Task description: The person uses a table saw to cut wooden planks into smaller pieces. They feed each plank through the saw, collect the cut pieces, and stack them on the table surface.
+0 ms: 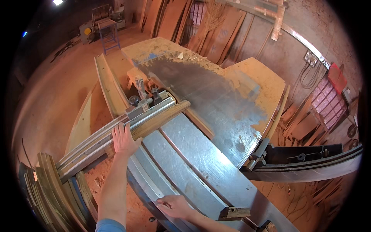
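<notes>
Here, leftmost, one aluminium fence (pixel 96 145) runs under the spread fingers of one left hand (pixel 124 142), the nearer one, whose thumb sits by the near end of one wooden strip (pixel 162 118) lying lengthwise along the fence, angled away rightward. Well apart, one right hand (pixel 174 206) curls at the edge of one metal sliding table (pixel 201 150); whether it grips anything cannot be told.

We counted one left hand (pixel 125 140); one right hand (pixel 177 207); one metal crosscut fence (pixel 91 149); two black knobs (pixel 134 100); two barred windows (pixel 328 103); one blue-legged stand (pixel 108 24); one red sheet (pixel 337 79).
</notes>
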A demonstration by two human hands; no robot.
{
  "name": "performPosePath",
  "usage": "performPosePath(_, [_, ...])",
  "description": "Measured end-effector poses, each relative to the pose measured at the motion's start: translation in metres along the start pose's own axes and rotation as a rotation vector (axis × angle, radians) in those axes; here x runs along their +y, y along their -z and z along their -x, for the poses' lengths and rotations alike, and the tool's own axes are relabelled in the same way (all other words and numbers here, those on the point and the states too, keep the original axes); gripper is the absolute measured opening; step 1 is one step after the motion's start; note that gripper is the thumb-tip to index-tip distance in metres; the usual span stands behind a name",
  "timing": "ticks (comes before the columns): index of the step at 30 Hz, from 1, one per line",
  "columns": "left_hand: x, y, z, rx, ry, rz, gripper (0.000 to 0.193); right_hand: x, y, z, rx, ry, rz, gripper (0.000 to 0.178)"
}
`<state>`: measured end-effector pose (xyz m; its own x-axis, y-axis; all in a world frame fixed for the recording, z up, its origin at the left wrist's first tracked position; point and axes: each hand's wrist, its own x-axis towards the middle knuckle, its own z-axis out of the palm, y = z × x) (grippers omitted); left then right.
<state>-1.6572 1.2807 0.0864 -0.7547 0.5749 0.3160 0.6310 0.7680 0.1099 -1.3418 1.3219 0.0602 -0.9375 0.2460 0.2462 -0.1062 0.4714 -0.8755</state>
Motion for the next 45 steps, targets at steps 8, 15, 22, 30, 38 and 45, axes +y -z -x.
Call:
performPosePath(8, [-0.003,0.002,-0.005,-0.011,0.019,0.017,0.084,0.000,-0.005,-0.005,0.000,-0.015,0.023,0.019])
performPosePath(15, [0.009,0.003,0.011,-0.001,0.050,-0.009,0.085,0.000,0.026,0.035,-0.060,-0.095,0.050,0.027])
performPosePath(22, [0.010,0.007,0.027,0.015,0.022,-0.008,0.085,-0.015,0.158,0.142,0.030,-0.385,0.724,0.039])
performPosePath(30, [0.004,-0.022,0.048,0.020,-0.101,-0.199,0.064,0.014,0.162,0.212,0.041,-0.389,0.750,0.019])
performPosePath(38, [0.016,-0.005,0.046,-0.182,0.145,-0.150,0.036,0.023,0.185,0.248,-0.068,-0.394,0.980,0.030])
performPosePath(45, [0.020,0.007,0.039,-0.195,0.210,-0.052,0.043,0.000,0.220,0.223,0.008,-0.729,0.009,0.026])
